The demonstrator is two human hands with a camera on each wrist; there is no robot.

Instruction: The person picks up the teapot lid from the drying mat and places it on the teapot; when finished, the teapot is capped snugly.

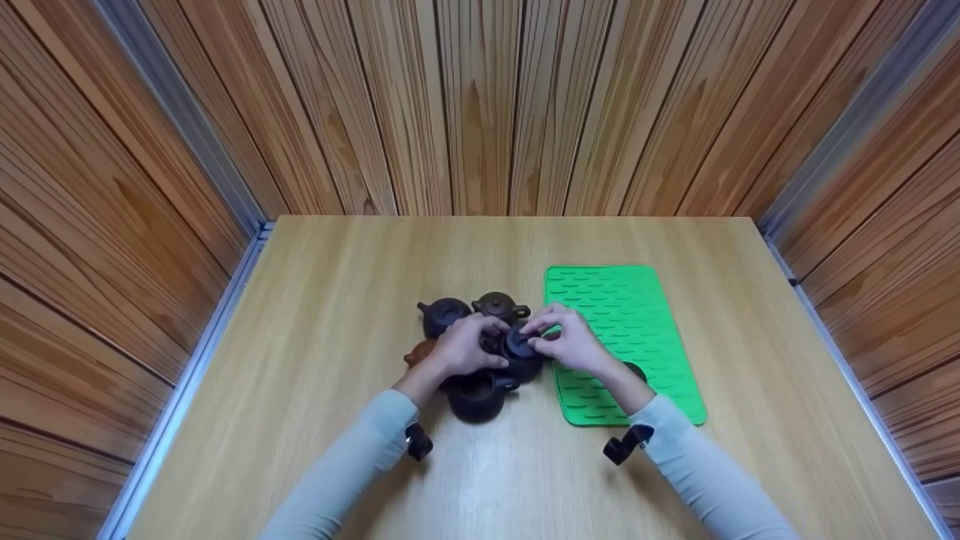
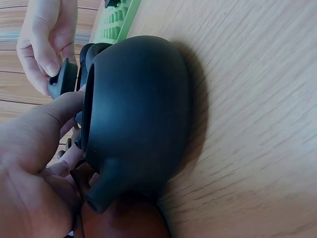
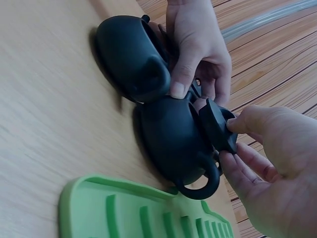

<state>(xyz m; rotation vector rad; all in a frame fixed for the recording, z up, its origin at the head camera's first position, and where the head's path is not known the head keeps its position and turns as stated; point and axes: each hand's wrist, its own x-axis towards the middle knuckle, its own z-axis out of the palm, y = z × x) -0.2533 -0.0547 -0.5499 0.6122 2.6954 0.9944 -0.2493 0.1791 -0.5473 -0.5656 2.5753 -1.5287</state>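
Observation:
My right hand (image 1: 568, 341) pinches a dark teapot lid (image 3: 218, 126) by its knob between thumb and fingers. The lid is tilted just over the opening of a dark teapot (image 3: 171, 136) with a loop handle. My left hand (image 1: 469, 346) holds that teapot, its thumb pressed on the near side and its fingers beyond the rim. Closer to me stands another dark teapot (image 2: 143, 104) without a lid, its opening showing. Behind the left hand are two lidded dark teapots (image 1: 444, 319). A reddish-brown teapot (image 1: 418, 352) is partly hidden by the left hand.
A green ridged mat (image 1: 622, 322) lies to the right of the teapots. On it, a dark round object (image 1: 636, 370) is partly covered by the right wrist. Wood-panelled walls (image 1: 480, 112) enclose the back and sides of the table (image 1: 337, 300).

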